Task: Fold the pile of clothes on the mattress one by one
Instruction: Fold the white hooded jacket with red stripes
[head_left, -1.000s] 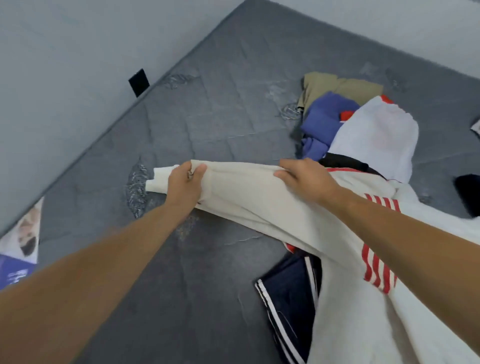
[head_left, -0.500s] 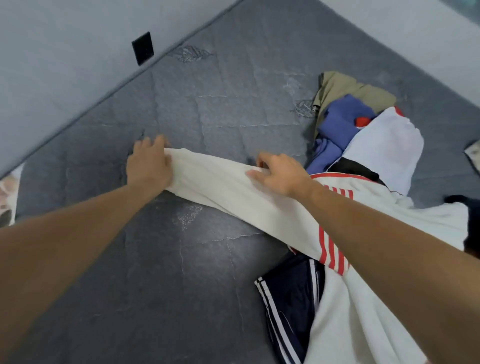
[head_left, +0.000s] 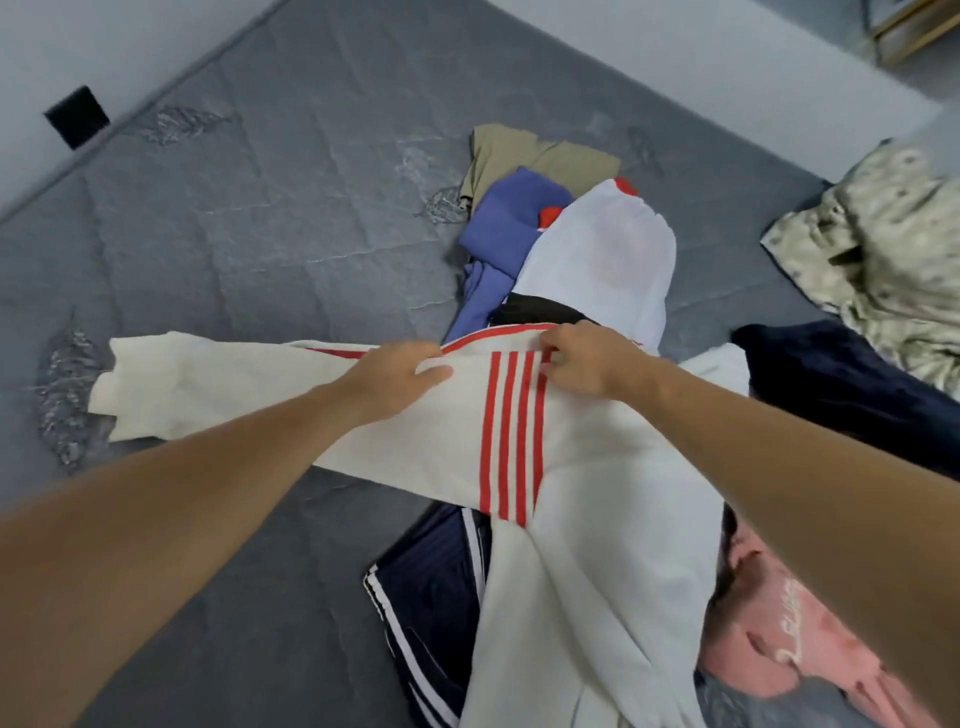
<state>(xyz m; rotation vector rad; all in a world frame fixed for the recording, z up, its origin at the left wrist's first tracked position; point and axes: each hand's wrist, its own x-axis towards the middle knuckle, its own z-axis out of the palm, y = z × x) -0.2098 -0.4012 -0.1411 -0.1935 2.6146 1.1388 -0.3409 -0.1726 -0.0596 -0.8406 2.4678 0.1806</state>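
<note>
A cream sweater with red stripes lies across the grey mattress, its left sleeve stretched flat toward the left. My left hand rests on the sleeve near the shoulder, fingers lying fairly flat on the cloth. My right hand pinches the sweater's shoulder seam by the red stripes, fingers curled. Under and behind the sweater sits the pile: a white garment, a blue one, a khaki one, and dark navy shorts with white stripes.
A pink garment lies at the lower right, a dark navy blanket to the right, and a pale patterned cloth at the far right. A wall with a black socket borders the mattress on the left.
Both hands have slid right along the sleeve to the sweater's shoulder. The left hand let go of the cuff, which now lies flat on the mattress.
</note>
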